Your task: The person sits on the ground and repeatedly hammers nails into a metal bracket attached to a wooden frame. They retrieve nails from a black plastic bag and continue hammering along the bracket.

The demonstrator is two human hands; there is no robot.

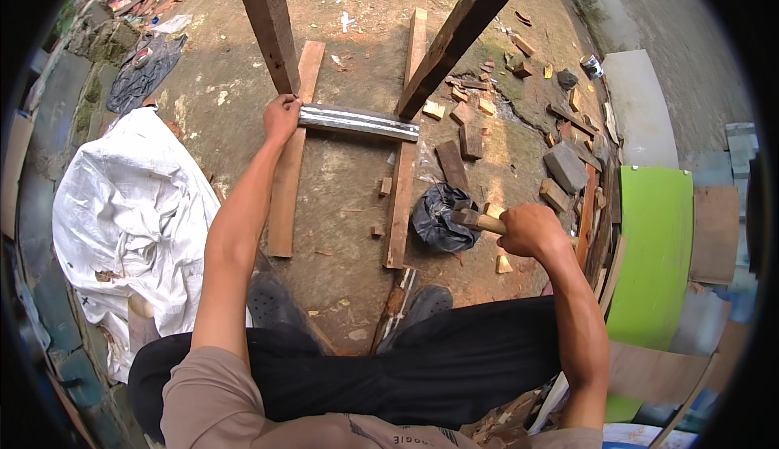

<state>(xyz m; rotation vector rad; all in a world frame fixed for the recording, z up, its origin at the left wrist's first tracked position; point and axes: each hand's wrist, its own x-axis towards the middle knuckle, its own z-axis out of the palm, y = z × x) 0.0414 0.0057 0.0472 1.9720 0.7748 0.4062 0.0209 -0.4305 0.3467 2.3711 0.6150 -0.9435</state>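
Note:
My right hand [531,230] is closed round the wooden handle of a hammer [490,223], held off to the right. The hammer's head overlaps a black plastic bag [442,226] from this view. My left hand [282,116] is closed at the left corner of a wooden frame, where a crosspiece [357,121] with white streaks meets an upright post [272,31]. A second post [462,39] slants up from the crosspiece's right end. Two long wooden strips, one on the left [287,181] and one on the right [401,206], lie lengthwise under the crosspiece.
Wood offcuts [471,141] and a grey block [565,167] litter the ground at right. A white sack [134,222] lies at left, with a dark plastic sheet [144,72] beyond. A green panel [653,246] stands along the right side. My feet flank another wood strip [395,307].

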